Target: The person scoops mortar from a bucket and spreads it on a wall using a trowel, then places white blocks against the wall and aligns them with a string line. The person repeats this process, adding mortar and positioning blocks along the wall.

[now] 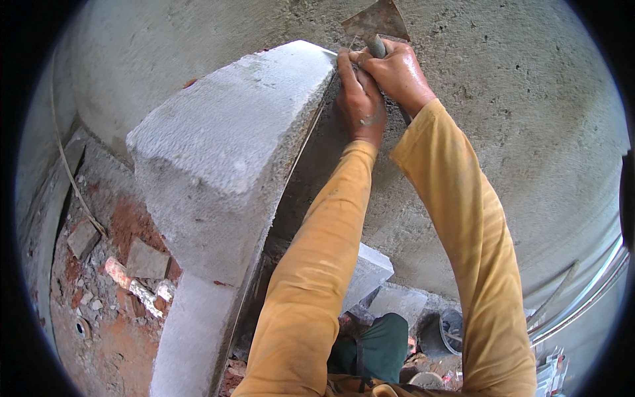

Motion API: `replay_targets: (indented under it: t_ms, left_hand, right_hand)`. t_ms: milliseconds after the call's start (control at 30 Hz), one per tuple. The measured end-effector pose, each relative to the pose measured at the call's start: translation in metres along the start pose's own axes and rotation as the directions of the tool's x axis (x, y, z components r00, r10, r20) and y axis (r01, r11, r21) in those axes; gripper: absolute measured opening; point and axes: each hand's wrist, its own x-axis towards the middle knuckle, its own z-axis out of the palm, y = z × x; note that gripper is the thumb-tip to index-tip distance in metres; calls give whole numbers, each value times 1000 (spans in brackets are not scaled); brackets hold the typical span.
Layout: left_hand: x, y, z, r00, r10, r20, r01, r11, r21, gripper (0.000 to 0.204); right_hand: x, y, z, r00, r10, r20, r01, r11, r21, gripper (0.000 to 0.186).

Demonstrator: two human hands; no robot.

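My right hand (400, 76) is closed around a trowel (378, 23) near the rough plastered wall; its rusty, flared blade points away from me and its grey handle end shows by my thumb. Just left of it, my left hand (362, 109) is at the far corner of a pale block wall (231, 126), its fingers bent together close to the right hand. Whatever those fingers may pinch is hidden. A thin straight line (297, 159), string or straightedge, runs down the block wall's right side from near my left hand.
The plastered wall (529, 119) rises ahead and right. Below my arms are loose pale blocks (364, 274) and a dark bucket (451, 331). Rubble, broken bricks (147, 259) and red soil cover the ground at left. Pipes (582, 298) lean at right.
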Motion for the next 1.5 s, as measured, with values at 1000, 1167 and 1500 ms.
replay_targets:
  t_ms: [1000, 1167, 1500]
  left_hand:
    - [23, -22, 18, 945, 185, -268, -131, 969, 209, 19]
    - [22, -20, 17, 937, 226, -267, -160, 956, 246, 19]
    - [23, -23, 16, 949, 190, -253, -119, 955, 273, 22]
  right_hand:
    - [-80, -15, -24, 973, -11, -229, 27, 997, 68, 37]
    - [-92, 15, -6, 980, 143, -137, -146, 989, -12, 45]
    - [-72, 14, 3, 983, 92, -157, -92, 996, 8, 54]
